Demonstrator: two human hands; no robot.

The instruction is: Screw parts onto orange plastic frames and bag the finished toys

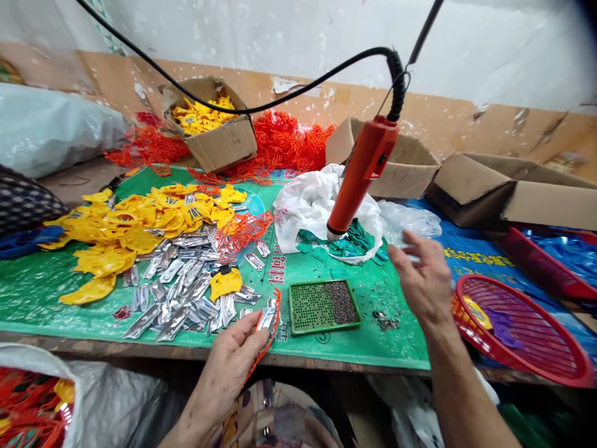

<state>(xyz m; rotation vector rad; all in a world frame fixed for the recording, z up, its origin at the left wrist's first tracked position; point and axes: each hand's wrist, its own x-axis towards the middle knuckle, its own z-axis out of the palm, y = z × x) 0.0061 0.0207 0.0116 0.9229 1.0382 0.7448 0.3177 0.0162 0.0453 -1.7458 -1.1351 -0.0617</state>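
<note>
My left hand (237,345) pinches a small silver metal plate (267,318) together with an orange plastic part (275,311) at the table's front edge. Over the right side of the table, my right hand (422,277) is raised with thumb and fingers apart and nothing visible in it. An orange electric screwdriver (361,177) hangs tip down to the left of that hand, untouched. Between my hands lies a green tray (310,305) with small holes, dark screws (344,302) heaped in its right part. Loose silver plates (186,292) and yellow plastic pieces (153,218) cover the left side.
Green plastic pieces (359,241) spill from a white bag (298,205) behind the tray. Cardboard boxes (228,146) and orange netted parts (289,140) line the wall. A red basket (550,348) stands at right. Black cable (261,109) loops above; an open sack (37,398) is front left.
</note>
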